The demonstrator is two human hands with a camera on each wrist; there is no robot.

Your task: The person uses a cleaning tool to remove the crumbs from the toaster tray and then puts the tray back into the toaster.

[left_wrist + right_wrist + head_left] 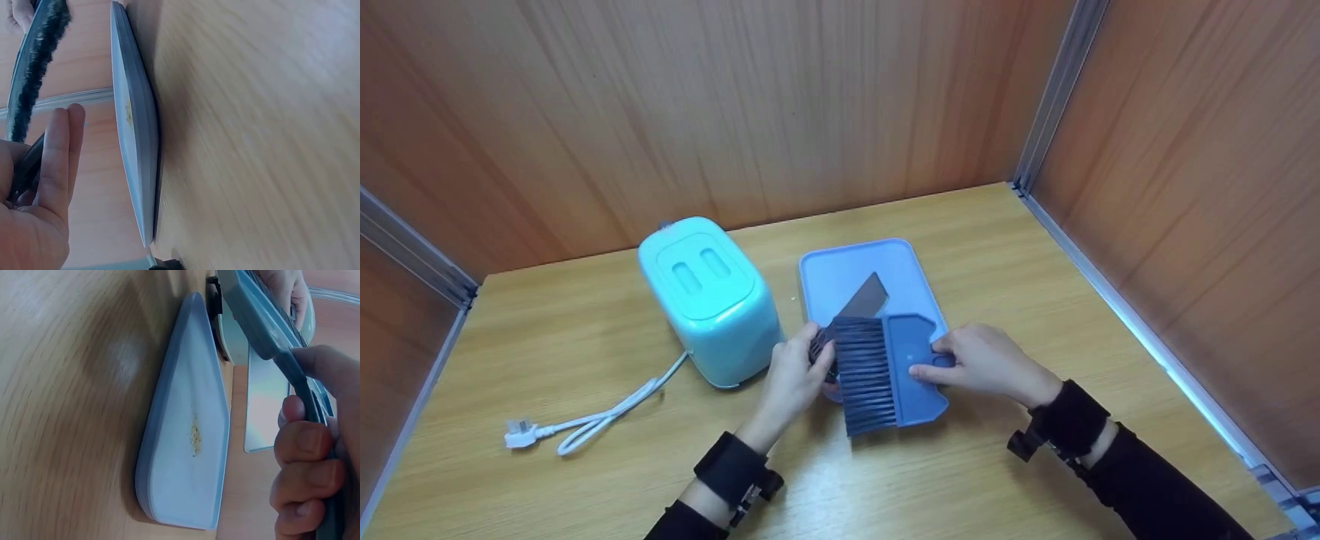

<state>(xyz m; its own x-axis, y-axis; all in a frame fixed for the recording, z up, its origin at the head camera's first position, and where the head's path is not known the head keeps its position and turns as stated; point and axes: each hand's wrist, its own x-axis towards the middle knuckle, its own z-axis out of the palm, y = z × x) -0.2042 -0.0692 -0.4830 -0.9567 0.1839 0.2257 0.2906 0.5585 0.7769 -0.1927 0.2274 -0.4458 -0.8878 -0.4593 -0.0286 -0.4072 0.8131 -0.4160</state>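
The blue brush (911,375) is in the right hand (986,360), whose fingers and thumb are wrapped around its handle. It is raised over the near part of a blue tray (847,270), and its dark bristles point to the left hand (795,367). This left hand grips the dark handle of a flat scraper (866,298), and the blade of it extends over the tray in the head view. Whether the bristles touch the scraper, I cannot tell.

The tray lies flat on the bench (622,495), and on its floor there is a small pile of yellowish crumbs (195,439). To the left of the tray, near the left hand, stands a turquoise toaster (709,300). Its white cord (611,416) lies in a loop on the bench and finishes in a plug (520,435). Behind, a wooden panel (780,112) rises from the edge of the bench. Each wrist wears a black band (1069,420).
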